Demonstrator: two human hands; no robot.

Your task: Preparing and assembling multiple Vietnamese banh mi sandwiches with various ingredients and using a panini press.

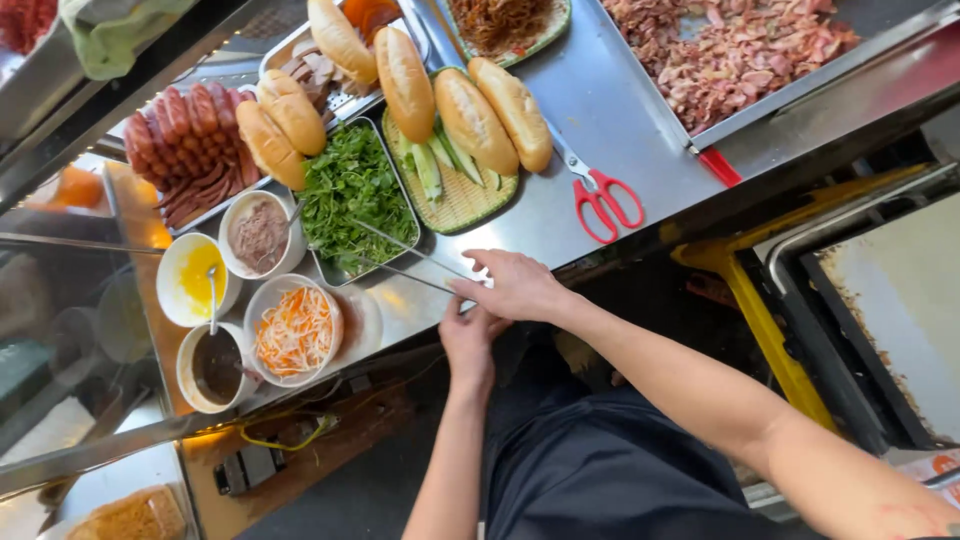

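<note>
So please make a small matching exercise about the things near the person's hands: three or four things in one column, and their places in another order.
Things:
1. metal tongs
2. red scissors
3. bread rolls
4. shredded carrot bowl

Places:
a. on the woven green tray
b. under the right hand, tips over the herb tray
c. on bare steel, right of the woven tray
d. at the counter's near edge, left of the left hand

Pairs: 1-b, 2-c, 3-a, 4-d
</note>
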